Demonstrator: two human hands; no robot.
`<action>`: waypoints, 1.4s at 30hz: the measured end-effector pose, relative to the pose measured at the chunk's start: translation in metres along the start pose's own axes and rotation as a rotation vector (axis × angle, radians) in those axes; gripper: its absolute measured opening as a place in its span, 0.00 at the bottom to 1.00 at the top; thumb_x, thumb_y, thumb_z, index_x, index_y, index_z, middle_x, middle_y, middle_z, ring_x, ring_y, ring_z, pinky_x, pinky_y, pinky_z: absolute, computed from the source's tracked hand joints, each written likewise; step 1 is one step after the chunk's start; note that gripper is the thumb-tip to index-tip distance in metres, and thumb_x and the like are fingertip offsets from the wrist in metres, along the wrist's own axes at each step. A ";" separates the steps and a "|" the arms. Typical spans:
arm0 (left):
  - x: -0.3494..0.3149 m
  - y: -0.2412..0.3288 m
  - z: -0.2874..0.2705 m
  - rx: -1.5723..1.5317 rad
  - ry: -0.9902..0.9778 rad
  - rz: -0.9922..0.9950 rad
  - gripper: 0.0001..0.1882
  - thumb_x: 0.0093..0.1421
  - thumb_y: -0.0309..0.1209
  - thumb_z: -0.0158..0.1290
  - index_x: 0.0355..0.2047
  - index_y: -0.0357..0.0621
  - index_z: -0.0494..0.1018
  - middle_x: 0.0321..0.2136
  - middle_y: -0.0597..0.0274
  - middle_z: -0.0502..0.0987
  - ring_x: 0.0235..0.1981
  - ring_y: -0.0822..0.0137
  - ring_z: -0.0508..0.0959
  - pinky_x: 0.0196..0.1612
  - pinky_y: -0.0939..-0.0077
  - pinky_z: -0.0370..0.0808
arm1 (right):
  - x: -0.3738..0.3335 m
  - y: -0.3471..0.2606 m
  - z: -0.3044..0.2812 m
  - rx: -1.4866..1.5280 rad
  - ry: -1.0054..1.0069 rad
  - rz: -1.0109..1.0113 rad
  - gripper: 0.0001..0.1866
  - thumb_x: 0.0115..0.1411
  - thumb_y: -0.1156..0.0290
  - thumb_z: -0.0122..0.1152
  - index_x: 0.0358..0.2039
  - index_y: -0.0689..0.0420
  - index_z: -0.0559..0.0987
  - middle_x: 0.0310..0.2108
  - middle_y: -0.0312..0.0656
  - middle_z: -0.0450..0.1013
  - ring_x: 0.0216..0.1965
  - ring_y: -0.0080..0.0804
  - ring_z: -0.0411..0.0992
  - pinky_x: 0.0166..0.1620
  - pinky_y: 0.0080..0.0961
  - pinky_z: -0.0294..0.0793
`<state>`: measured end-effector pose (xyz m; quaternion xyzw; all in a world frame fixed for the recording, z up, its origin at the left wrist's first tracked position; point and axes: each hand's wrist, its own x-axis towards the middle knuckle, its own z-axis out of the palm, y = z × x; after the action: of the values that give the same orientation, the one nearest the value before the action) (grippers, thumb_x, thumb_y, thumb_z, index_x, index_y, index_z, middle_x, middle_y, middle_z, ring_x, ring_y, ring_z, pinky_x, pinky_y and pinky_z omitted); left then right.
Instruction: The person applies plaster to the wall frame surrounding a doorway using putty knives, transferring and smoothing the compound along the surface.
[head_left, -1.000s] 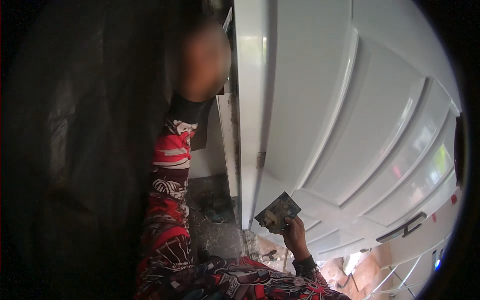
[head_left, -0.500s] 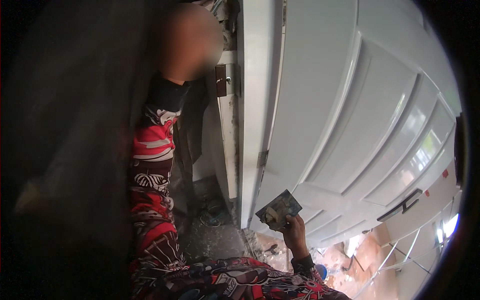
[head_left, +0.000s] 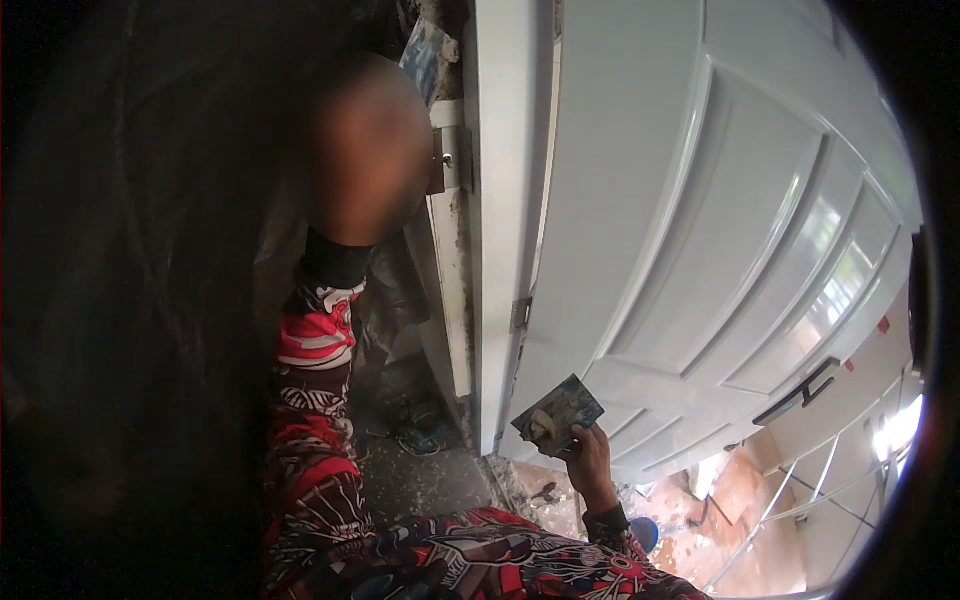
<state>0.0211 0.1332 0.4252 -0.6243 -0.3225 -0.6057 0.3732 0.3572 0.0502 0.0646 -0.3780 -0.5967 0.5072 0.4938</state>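
White panelled door (head_left: 700, 250) is filling the right side, standing ajar, its hinge edge meeting the white door frame post (head_left: 500, 230) at the small metal hinge (head_left: 519, 314). Narrow gap there; open room is lying left of the post over the grey concrete floor (head_left: 425, 480). Right hand (head_left: 590, 462) is gripping a smeared rectangular card (head_left: 557, 414), held just off the door's lower panel. Left hand (head_left: 365, 150) is raised and blurred; can't tell its grip.

Left hand (head_left: 365, 150) now higher, nearer the white door (head_left: 700, 200) frame.
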 end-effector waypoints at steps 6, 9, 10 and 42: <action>0.001 -0.012 0.018 0.051 -0.043 -0.078 0.09 0.55 0.24 0.52 0.34 0.32 0.77 0.28 0.44 0.78 0.30 0.46 0.79 0.34 0.63 0.76 | 0.001 -0.013 0.005 0.561 0.072 0.368 0.15 0.63 0.73 0.46 0.49 0.66 0.70 0.45 0.46 0.72 0.44 0.40 0.75 0.44 0.36 0.82; 0.001 -0.010 0.020 0.095 -0.177 -0.100 0.14 0.62 0.28 0.53 0.43 0.30 0.76 0.29 0.47 0.81 0.27 0.67 0.81 0.31 0.74 0.76 | 0.006 -0.003 0.001 0.540 0.094 0.329 0.16 0.64 0.71 0.46 0.48 0.66 0.70 0.45 0.46 0.73 0.45 0.39 0.75 0.44 0.38 0.82; -0.004 -0.013 0.019 0.097 -0.177 -0.100 0.14 0.62 0.28 0.53 0.43 0.30 0.76 0.29 0.47 0.81 0.27 0.67 0.81 0.31 0.74 0.76 | 0.006 0.002 -0.002 0.540 0.091 0.329 0.16 0.64 0.71 0.46 0.48 0.66 0.70 0.45 0.46 0.73 0.45 0.39 0.75 0.44 0.38 0.82; -0.028 -0.006 0.048 -0.088 0.040 -0.127 0.10 0.64 0.28 0.54 0.40 0.32 0.78 0.29 0.54 0.82 0.30 0.73 0.79 0.33 0.77 0.75 | 0.005 0.004 -0.018 0.156 -0.064 0.191 0.13 0.63 0.74 0.46 0.46 0.67 0.71 0.43 0.46 0.72 0.44 0.38 0.76 0.43 0.36 0.83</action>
<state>0.0394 0.1784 0.3987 -0.6063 -0.3269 -0.6541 0.3126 0.3733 0.0599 0.0617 -0.3772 -0.5323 0.6084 0.4518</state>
